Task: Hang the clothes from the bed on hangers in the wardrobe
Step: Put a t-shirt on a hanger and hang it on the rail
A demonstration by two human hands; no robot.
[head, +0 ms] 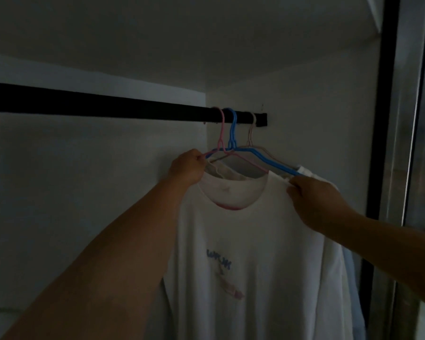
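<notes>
- We see the white T-shirt hanging from the black rail on a pink hanger.
- Our left hand pinches its collar; our right hand grips its shoulder.
- A blue hanger hangs just beside.

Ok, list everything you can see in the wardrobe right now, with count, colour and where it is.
rail: one, black, runs across the wardrobe to the right wall.
pink hanger: one, pink, hooked on the rail, leftmost.
blue hanger: one, blue, hooked on the rail, middle.
pale hanger: one, pale beige, hooked on the rail, rightmost.
T-shirt: one, white with a blue and pink print, hanging in front below the hangers.
frame: one, black, upright at the right.
left hand: grips the shirt's left shoulder by the collar.
right hand: pinches the shirt's right shoulder.
</notes>
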